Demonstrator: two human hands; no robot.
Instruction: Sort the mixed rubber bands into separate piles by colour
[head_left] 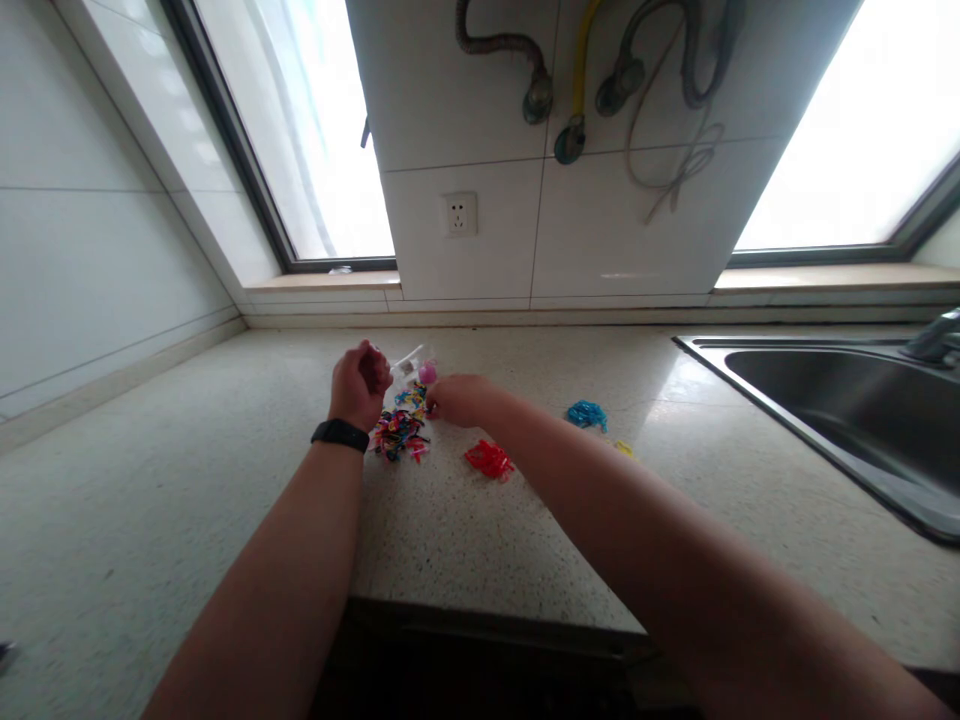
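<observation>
A mixed heap of small coloured pieces (400, 432), looking like little rubber bands, lies on the countertop between my hands. My left hand (360, 384), with a black band on its wrist, is curled closed just above the heap's left side; what it holds, if anything, is hidden. Fingers pinched together, my right hand (459, 400) reaches down to the heap's right edge, and I cannot make out what is in them. Behind the heap is a clear plastic piece (409, 364) with a round pink thing (427, 373) beside it. A red pile (489, 459) sits below my right wrist.
Beyond my right forearm lie a blue pile (586, 414) and a partly hidden yellow pile (623, 448). A steel sink (705, 352) is set into the speckled countertop (442, 540) at the right. Behind stands a tiled wall with a socket (460, 214).
</observation>
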